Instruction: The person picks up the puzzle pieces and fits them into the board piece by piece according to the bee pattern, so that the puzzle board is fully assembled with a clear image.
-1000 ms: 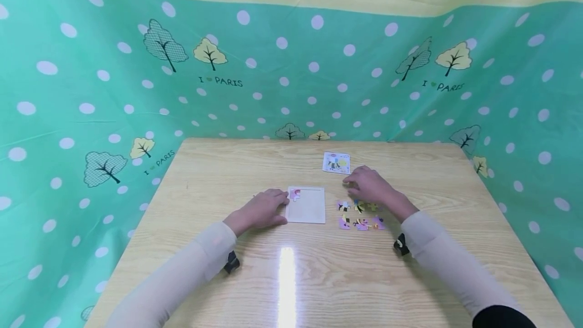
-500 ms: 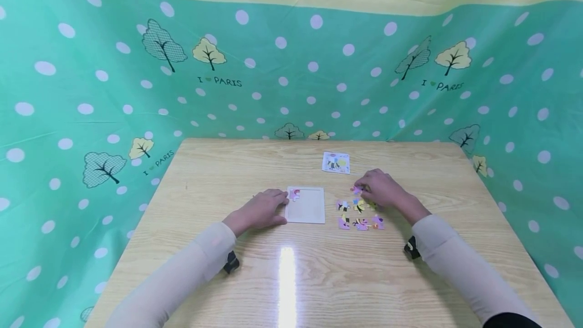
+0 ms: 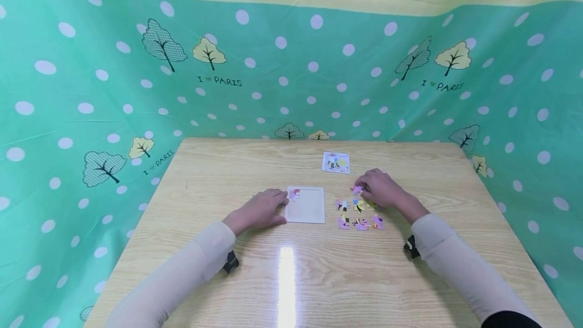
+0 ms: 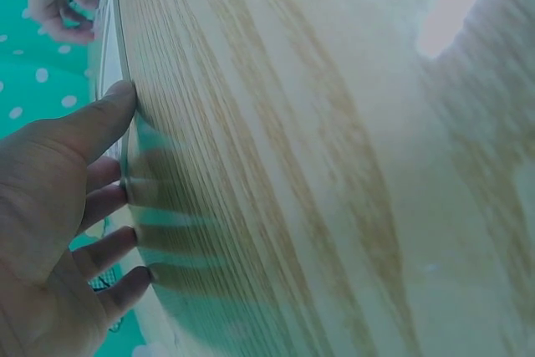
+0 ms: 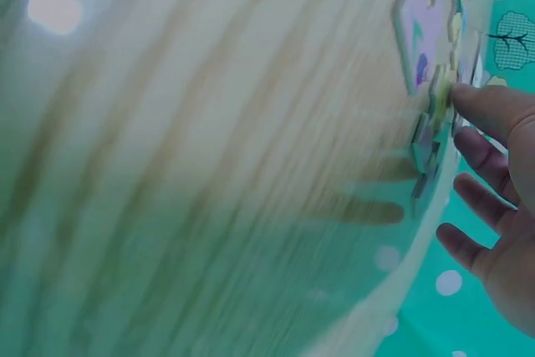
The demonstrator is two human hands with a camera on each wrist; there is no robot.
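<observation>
puzzle tray (image 3: 306, 206) near table (image 3: 227, 166) centre, one piece (image 3: 295, 195) in its far-left corner. left hand (image 3: 259, 210) touching tray's left edge. loose pieces (image 3: 360, 215) just right of tray, right hand (image 3: 380, 190) on them. picture card (image 3: 336, 162) behind, twd far edge.

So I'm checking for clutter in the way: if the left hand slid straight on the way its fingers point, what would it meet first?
Probably the puzzle tray: the left hand already rests at its left edge, fingers pointing right across it. One placed piece sits in the tray's far-left corner.
</observation>
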